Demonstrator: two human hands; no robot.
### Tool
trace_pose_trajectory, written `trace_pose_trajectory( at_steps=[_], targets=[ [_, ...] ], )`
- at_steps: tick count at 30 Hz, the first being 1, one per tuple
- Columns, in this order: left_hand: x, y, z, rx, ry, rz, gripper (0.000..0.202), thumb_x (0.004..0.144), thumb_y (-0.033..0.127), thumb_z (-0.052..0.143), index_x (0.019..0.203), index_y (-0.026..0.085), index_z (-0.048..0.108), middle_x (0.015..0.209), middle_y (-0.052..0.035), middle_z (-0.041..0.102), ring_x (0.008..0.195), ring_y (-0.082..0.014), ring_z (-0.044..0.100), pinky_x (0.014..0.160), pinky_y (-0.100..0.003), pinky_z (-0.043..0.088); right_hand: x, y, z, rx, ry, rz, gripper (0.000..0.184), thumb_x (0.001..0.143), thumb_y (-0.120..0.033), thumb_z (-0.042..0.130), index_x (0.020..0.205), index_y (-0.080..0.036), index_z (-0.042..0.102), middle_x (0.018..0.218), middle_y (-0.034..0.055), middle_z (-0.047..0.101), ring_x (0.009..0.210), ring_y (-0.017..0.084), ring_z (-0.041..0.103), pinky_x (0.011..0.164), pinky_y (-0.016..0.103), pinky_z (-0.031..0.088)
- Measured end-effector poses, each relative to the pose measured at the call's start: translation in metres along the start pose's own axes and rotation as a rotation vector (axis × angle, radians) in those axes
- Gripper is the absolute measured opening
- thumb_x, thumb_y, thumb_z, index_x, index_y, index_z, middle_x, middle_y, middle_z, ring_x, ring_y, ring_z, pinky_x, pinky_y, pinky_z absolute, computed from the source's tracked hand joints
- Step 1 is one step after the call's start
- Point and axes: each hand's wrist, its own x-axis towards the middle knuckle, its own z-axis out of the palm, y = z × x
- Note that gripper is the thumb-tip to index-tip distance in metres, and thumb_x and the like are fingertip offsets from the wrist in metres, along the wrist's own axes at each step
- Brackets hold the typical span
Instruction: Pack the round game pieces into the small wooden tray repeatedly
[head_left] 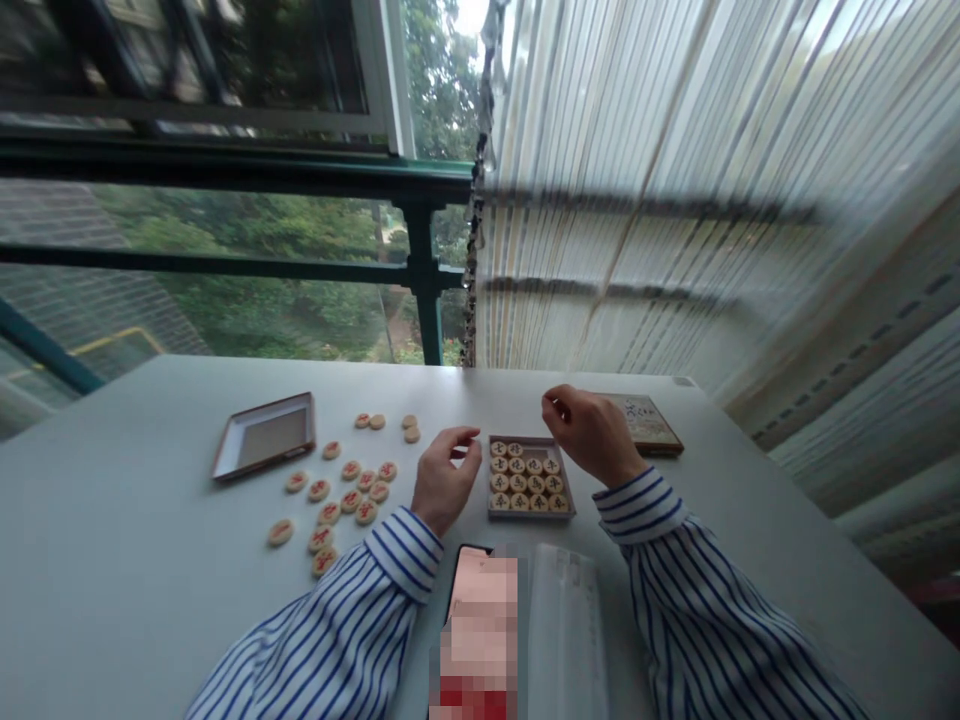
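A small shallow box (570, 497) at the table's middle holds several round wooden game pieces with dark marks, laid in rows. My left hand (442, 478) rests just left of the box, fingers curled with thumb and forefinger pinched at the box's upper left corner; what it holds, if anything, is too small to make out. My right hand (589, 430) hovers over the box's upper right corner, fingers curled in. Several loose pieces with red marks (352, 495) lie scattered on the table to the left of my left hand.
The box lid (264, 437) lies open-side up at far left. A flat patterned folded board (649, 425) sits behind my right hand. A phone (469, 590) and a clear plastic sheet (566, 620) lie near the front edge. Window railing and blinds stand behind the white table (112, 560).
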Motion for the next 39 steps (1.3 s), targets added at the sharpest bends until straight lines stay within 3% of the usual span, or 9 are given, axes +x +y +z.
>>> trace_pose_trajectory(
  at_steps=[6, 10, 14, 20, 25, 30, 39],
  targets=[
    [0.034, 0.0, -0.043, 0.117, -0.125, 0.001, 0.029, 0.075, 0.034, 0.049, 0.093, 0.015, 0.06, 0.089, -0.0064, 0.064, 0.076, -0.0148, 0.06, 0.067, -0.026, 0.05, -0.001, -0.006, 0.001, 0.123, -0.04, -0.048, 0.015, 0.08, -0.023, 0.042, 0.081, -0.018, 0.057, 0.071, 0.0017, 0.061, 0.065, 0.012, 0.054, 0.064, 0.023, 0.036],
    [0.061, -0.015, -0.079, 0.34, -0.196, -0.035, 0.031, 0.073, 0.037, 0.048, 0.092, 0.016, 0.061, 0.086, -0.0059, 0.065, 0.074, -0.0155, 0.06, 0.068, -0.027, 0.048, 0.0, -0.016, 0.011, 0.158, -0.133, -0.044, 0.016, 0.08, -0.025, 0.043, 0.084, -0.018, 0.056, 0.073, 0.0027, 0.061, 0.066, 0.012, 0.054, 0.064, 0.023, 0.037],
    [0.076, -0.032, -0.1, 0.509, -0.206, 0.006, 0.032, 0.074, 0.034, 0.045, 0.094, 0.016, 0.061, 0.088, -0.0072, 0.065, 0.076, -0.0167, 0.06, 0.071, -0.027, 0.046, 0.009, -0.031, 0.024, 0.142, -0.273, -0.075, 0.016, 0.079, -0.026, 0.044, 0.085, -0.018, 0.056, 0.077, 0.0031, 0.062, 0.069, 0.013, 0.055, 0.063, 0.023, 0.037],
    [0.081, -0.044, -0.112, 0.62, -0.322, -0.025, 0.03, 0.072, 0.03, 0.047, 0.096, 0.018, 0.062, 0.092, -0.0075, 0.065, 0.081, -0.0193, 0.059, 0.073, -0.029, 0.045, 0.035, -0.058, 0.05, 0.136, -0.441, -0.134, 0.018, 0.079, -0.03, 0.045, 0.087, -0.019, 0.057, 0.081, 0.0035, 0.062, 0.07, 0.013, 0.055, 0.06, 0.023, 0.035],
    [0.082, -0.048, -0.119, 0.642, -0.346, -0.05, 0.029, 0.072, 0.025, 0.047, 0.096, 0.019, 0.062, 0.094, -0.0082, 0.065, 0.083, -0.0195, 0.06, 0.074, -0.028, 0.044, 0.05, -0.085, 0.078, 0.118, -0.559, -0.235, 0.02, 0.076, -0.032, 0.049, 0.09, -0.02, 0.055, 0.083, 0.0041, 0.063, 0.072, 0.015, 0.055, 0.058, 0.024, 0.034],
    [0.08, -0.051, -0.119, 0.701, -0.346, -0.033, 0.03, 0.073, 0.023, 0.045, 0.098, 0.019, 0.06, 0.093, -0.008, 0.066, 0.084, -0.0191, 0.06, 0.075, -0.027, 0.044, 0.055, -0.112, 0.096, 0.105, -0.61, -0.311, 0.024, 0.077, -0.035, 0.047, 0.094, -0.019, 0.054, 0.091, 0.0057, 0.062, 0.08, 0.016, 0.055, 0.062, 0.024, 0.035],
    [0.079, -0.051, -0.12, 0.694, -0.348, -0.017, 0.031, 0.073, 0.017, 0.041, 0.098, 0.017, 0.058, 0.088, -0.0092, 0.065, 0.083, -0.0191, 0.06, 0.073, -0.027, 0.044, 0.058, -0.134, 0.114, 0.082, -0.656, -0.258, 0.021, 0.074, -0.026, 0.048, 0.093, -0.02, 0.056, 0.09, 0.0063, 0.061, 0.079, 0.017, 0.056, 0.059, 0.025, 0.035]
  ],
)
